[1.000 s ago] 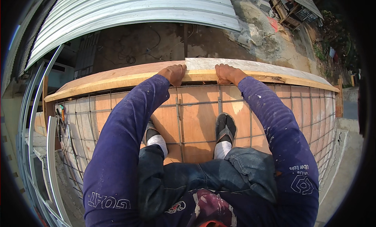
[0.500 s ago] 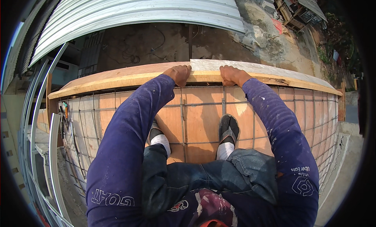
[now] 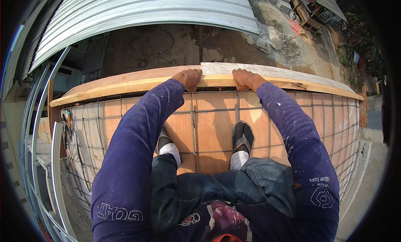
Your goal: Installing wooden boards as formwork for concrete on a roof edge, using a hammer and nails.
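A long pale timber rail (image 3: 217, 80) runs across in front of me, along the top of an upright form panel. Behind its edge, a reddish plywood strip (image 3: 138, 76) on the left meets a greyer board (image 3: 288, 76) between my hands. My left hand (image 3: 189, 79) is closed over the rail just left of that joint. Just right of it, my right hand (image 3: 248, 79) grips the same rail, knuckles up. Both thumbs are mostly hidden. Below, a steel rebar grid (image 3: 237, 112) lies over plywood sheeting (image 3: 213, 135), where my feet in sandals (image 3: 242, 137) stand.
Beyond the rail the level drops to wet ground (image 3: 146, 43) with loose cables. A corrugated metal roof (image 3: 146, 10) juts in at upper left. Metal channels (image 3: 57, 158) stand at left, near hand tools with coloured handles (image 3: 68, 119). Concrete ledge (image 3: 355, 175) lies at right.
Both hands keep their hold on the rail at the same spots. The whole view has shifted very slightly; nothing else has visibly moved.
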Available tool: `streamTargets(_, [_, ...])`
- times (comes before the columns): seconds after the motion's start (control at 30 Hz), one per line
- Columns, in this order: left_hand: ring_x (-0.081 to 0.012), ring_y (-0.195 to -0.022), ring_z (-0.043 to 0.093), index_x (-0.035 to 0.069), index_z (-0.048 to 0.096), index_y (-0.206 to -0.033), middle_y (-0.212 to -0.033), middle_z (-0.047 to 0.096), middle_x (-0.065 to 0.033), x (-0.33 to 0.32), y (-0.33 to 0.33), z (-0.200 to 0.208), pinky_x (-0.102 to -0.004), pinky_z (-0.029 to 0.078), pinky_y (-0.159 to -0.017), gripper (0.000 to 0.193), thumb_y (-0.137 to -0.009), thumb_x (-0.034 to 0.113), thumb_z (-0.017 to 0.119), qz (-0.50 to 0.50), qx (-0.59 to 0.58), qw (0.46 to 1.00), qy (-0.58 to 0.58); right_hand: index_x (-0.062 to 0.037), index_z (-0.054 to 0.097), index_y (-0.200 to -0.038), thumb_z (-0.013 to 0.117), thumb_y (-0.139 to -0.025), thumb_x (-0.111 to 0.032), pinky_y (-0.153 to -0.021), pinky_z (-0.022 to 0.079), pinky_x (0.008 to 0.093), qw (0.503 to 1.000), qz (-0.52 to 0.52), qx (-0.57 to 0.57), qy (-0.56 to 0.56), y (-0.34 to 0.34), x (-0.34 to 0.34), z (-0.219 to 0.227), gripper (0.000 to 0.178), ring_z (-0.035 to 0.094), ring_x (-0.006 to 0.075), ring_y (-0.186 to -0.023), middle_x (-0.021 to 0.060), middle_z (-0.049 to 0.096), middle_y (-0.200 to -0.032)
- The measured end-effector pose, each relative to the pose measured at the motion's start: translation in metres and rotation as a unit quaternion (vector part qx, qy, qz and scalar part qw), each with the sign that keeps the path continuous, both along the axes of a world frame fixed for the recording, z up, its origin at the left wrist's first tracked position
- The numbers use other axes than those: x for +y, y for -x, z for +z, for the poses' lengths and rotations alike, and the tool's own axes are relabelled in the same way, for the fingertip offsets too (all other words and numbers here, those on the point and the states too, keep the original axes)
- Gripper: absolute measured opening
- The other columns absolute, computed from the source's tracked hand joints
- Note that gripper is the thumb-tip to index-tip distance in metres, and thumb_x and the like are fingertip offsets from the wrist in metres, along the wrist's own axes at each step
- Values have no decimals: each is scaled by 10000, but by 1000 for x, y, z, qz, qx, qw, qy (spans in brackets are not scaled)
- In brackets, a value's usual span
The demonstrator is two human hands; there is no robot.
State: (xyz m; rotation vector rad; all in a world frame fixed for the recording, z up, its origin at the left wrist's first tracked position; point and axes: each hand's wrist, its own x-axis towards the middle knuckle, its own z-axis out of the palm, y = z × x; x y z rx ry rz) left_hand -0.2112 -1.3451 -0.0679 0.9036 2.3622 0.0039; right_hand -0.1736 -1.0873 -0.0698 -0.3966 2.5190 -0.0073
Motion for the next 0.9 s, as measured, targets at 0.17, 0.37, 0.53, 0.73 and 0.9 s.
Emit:
streamTargets(0.17, [-388, -1097, 580, -51, 451, -1225, -1137, 600, -256, -3, 0, -4, -419, 484, -909, 519, -737, 34, 604, 1, 5, 1000, -2, 17, 507, -1066, 601, -768, -124, -864, 490, 445, 1000, -8, -10, -1, -2, -4, 5, 342, 588, 404, -1037, 245, 595, -1082])
streamTargets(0.37, [-388, -1093, 582, -47, 455, -1219, -1126, 605, -252, -1, 1, -4, -424, 483, -907, 515, -735, 27, 612, -6, 3, 1000, -4, 34, 520, -1157, 623, -763, -79, -873, 507, 433, 1000, -15, -13, -6, -1, -5, 8, 423, 613, 386, -1042, 246, 616, -1104])
streamTargets(0.53, [-392, -1078, 589, -52, 459, -1207, -1108, 608, -258, -1, 1, -3, -422, 485, -902, 514, -725, 26, 618, -4, 4, 1000, -6, 40, 505, -1067, 619, -747, -102, -860, 495, 447, 1000, 2, -10, 4, 2, -2, 3, 368, 592, 415, -1026, 263, 588, -1087])
streamTargets(0.73, [-369, -1053, 613, -60, 469, -1206, -1101, 623, -252, -4, 6, -14, -403, 499, -883, 523, -732, 73, 644, -9, 15, 1000, -9, 53, 507, -1066, 628, -739, -99, -857, 493, 453, 1000, -16, -24, 7, 4, -2, 4, 380, 589, 426, -1023, 273, 587, -1078])
streamTargets(0.9, [-343, -1035, 634, -53, 482, -1215, -1095, 643, -229, -3, 5, -11, -381, 513, -865, 536, -742, 108, 674, -17, 29, 999, 10, 57, 499, -1080, 615, -750, -96, -864, 488, 456, 1000, 6, -28, 2, 4, -1, 4, 383, 582, 430, -1025, 278, 581, -1074])
